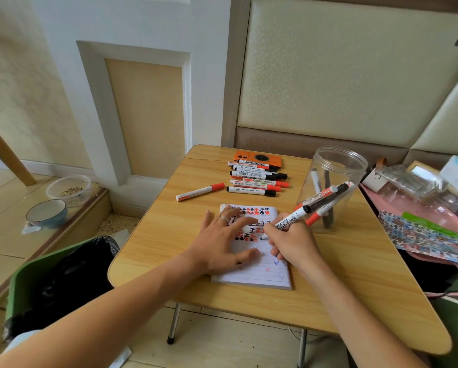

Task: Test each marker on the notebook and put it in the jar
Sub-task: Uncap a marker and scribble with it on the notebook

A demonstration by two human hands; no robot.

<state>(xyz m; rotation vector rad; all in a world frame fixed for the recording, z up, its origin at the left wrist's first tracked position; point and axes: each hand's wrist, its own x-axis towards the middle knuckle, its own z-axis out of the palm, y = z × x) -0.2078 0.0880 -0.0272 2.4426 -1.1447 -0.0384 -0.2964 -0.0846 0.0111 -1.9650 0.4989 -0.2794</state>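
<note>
Head view, the only one.

Left hand (218, 244): flat on the notebook (251, 272), fingers straight and spread, pinning the page. Ring on one finger.

Right hand (291, 244): grip clamped on a bundle of markers (312, 208), about three, red and black parts showing. One white-barrelled marker pointed down, tip touching the page just left of the grip. Remaining markers in the bundle angled up and right, toward the jar (331, 187).

Notebook: upper part filled with red and black test marks, above and left of the grip; lower lines mostly bare, a few small ticks below the grip.

Jar: clear, open, upright, just right of and beyond the grip. Two or so markers already standing inside.

Row of markers (257, 179): about seven, lying side by side well beyond the grip, partly over an orange phone (258, 156). One red-capped marker (200, 192) lying apart, to the left of that row.

Table (355, 288): wooden, carrying all of the above.

Progress, judged: early to middle stage. Few markers jarred, bundle in testing, roughly eight untouched on the table.
</note>
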